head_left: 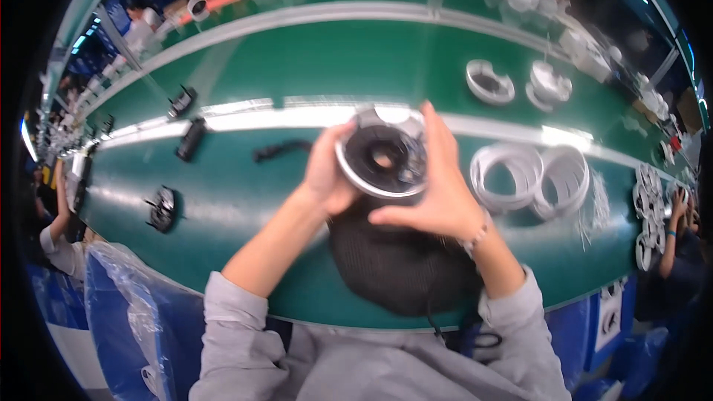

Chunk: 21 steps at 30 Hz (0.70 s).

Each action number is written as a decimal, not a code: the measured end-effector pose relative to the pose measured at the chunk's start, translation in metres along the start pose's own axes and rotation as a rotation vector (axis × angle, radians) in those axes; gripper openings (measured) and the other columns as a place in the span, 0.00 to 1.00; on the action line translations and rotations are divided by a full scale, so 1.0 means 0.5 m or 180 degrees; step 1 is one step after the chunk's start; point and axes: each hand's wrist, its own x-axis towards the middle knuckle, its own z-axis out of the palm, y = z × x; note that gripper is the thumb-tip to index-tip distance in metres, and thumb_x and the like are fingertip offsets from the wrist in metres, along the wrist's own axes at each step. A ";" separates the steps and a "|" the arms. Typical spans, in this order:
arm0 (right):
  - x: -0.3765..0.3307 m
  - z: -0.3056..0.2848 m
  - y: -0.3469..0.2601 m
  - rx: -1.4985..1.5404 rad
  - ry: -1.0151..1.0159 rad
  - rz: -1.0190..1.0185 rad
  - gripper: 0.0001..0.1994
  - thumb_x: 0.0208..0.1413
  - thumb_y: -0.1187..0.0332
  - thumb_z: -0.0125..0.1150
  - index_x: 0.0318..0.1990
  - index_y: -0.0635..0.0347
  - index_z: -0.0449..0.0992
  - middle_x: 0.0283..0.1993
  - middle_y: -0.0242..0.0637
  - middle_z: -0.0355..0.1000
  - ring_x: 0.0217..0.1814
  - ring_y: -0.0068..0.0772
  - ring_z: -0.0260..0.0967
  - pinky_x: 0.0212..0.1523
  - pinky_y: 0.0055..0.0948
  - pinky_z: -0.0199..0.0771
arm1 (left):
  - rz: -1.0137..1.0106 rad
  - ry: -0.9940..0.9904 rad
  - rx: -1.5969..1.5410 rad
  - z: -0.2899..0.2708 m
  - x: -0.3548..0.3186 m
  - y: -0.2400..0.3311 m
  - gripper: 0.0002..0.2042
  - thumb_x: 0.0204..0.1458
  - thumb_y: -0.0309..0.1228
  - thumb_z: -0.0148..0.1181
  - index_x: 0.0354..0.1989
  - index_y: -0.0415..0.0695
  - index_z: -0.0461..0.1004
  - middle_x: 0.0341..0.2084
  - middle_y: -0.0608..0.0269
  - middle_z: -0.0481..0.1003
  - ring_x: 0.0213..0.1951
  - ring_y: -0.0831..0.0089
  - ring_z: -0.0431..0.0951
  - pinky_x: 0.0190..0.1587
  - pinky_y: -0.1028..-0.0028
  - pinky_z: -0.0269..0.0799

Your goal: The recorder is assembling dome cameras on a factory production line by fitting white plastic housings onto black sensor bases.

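Note:
A round housing with a white rim and a black, ring-shaped inside point(375, 160) is held up over the green bench, its open face turned toward me. My left hand point(327, 174) grips its left side. Against its right edge lies my right hand point(445, 193), fingers stretched upward and the thumb reaching under the near rim. Small parts at the housing's right inner side are too blurred to name. Beneath both hands a dark mesh-like cloth or bag point(401, 263) rests on the bench. A black cable-like piece point(278, 151) lies left of my left hand.
Right of my hands lie white rings point(505, 176) and thin white strips point(600, 204). Black parts point(161, 208) sit at the left. Two white housings point(490, 82) stand beyond the pale rail point(297, 115). Co-workers sit at both sides; a plastic-lined blue bin point(122, 312) is at the lower left.

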 end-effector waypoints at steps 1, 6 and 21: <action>-0.001 -0.015 0.008 -0.0210 0.0134 -0.0132 0.61 0.19 0.49 0.72 0.59 0.69 0.36 0.60 0.57 0.37 0.63 0.54 0.34 0.61 0.40 0.37 | -0.0050 0.0181 0.0122 -0.013 0.026 0.000 0.22 0.49 0.41 0.35 0.47 0.39 0.62 0.42 0.54 0.68 0.44 0.64 0.68 0.48 0.63 0.63; -0.011 -0.078 -0.020 -0.0085 0.0706 -0.0011 0.54 0.27 0.53 0.70 0.58 0.69 0.41 0.61 0.53 0.39 0.64 0.50 0.34 0.60 0.40 0.37 | 0.0415 0.0800 0.0189 -0.060 0.124 0.070 0.21 0.49 0.38 0.35 0.49 0.40 0.58 0.46 0.52 0.64 0.48 0.61 0.65 0.51 0.60 0.60; -0.019 -0.142 -0.030 -0.0081 0.1310 0.0010 0.41 0.34 0.65 0.63 0.59 0.55 0.47 0.62 0.42 0.41 0.64 0.41 0.41 0.56 0.46 0.45 | 0.1361 0.2292 0.1396 -0.329 0.435 0.145 0.16 0.46 0.30 0.40 0.40 0.32 0.64 0.31 0.53 0.70 0.27 0.70 0.71 0.21 0.70 0.62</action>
